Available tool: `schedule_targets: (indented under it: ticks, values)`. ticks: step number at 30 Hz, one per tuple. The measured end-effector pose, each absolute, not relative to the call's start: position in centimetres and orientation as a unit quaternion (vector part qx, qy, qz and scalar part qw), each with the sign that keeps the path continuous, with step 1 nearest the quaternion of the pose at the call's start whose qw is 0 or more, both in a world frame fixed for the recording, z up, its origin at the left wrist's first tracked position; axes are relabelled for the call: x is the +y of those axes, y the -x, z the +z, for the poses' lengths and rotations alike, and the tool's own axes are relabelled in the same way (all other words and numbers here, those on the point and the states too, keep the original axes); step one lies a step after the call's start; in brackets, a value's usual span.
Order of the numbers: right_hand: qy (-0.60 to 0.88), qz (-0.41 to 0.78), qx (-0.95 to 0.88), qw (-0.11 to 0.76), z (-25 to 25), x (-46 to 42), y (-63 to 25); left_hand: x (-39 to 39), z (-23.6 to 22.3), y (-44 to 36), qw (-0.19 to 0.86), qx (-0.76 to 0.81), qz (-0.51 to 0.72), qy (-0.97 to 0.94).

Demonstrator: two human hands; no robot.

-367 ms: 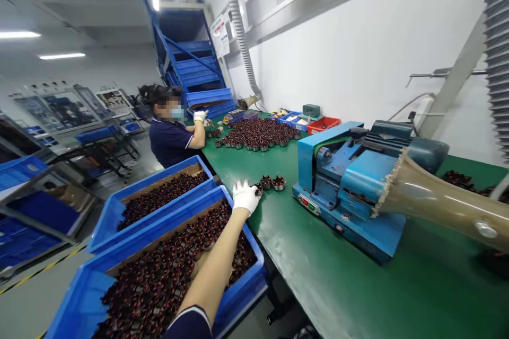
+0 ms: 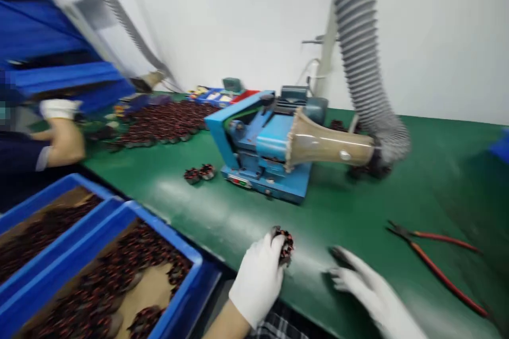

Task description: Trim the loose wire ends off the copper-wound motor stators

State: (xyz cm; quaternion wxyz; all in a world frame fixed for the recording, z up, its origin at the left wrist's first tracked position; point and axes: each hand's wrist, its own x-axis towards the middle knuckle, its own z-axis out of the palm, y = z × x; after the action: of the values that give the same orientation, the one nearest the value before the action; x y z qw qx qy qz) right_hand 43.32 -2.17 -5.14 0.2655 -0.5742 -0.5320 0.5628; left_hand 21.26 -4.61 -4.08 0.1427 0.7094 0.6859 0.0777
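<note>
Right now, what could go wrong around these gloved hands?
The left hand holds the red-and-black part from one side, so it might slip. The red-handled pliers lie spread open near the right hand, which could knock them if it swings outward.

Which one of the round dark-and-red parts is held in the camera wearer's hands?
The part in the wearer's left hand, nearer than the blue machine. Others lie on the green table beside the machine, piled farther back, or inside blue bins.
</note>
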Motion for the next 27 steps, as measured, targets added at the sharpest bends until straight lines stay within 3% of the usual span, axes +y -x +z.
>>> schedule_targets:
  ticks: [6,10,15,20,24,27]
  values:
    - [0.607,0.5,-0.532,0.313,-5.8,-1.7,-41.9,-6.0,-5.8,-26.7,0.269,0.573,0.114,-0.765]
    - [0.565,0.584,-0.441,0.38,-5.6,-1.7,-43.1,-4.7,-7.3,-26.3,0.254,0.559,0.171,-0.771]
    - [0.541,0.602,-0.337,0.48,-6.0,-2.8,-42.9,-3.7,-8.0,-27.3,0.241,0.518,0.237,-0.786]
    - [0.442,0.646,-0.151,0.604,-5.4,-2.7,-44.1,-3.8,-7.2,-28.1,0.189,0.521,0.23,-0.8]
    - [0.451,0.576,-0.133,0.669,-4.6,-2.1,-46.2,-3.5,-6.6,-28.3,0.172,0.527,0.214,-0.804]
    - [0.563,0.46,-0.278,0.628,-4.3,-3.2,-46.7,-3.3,-6.5,-28.4,0.159,0.55,0.222,-0.789]
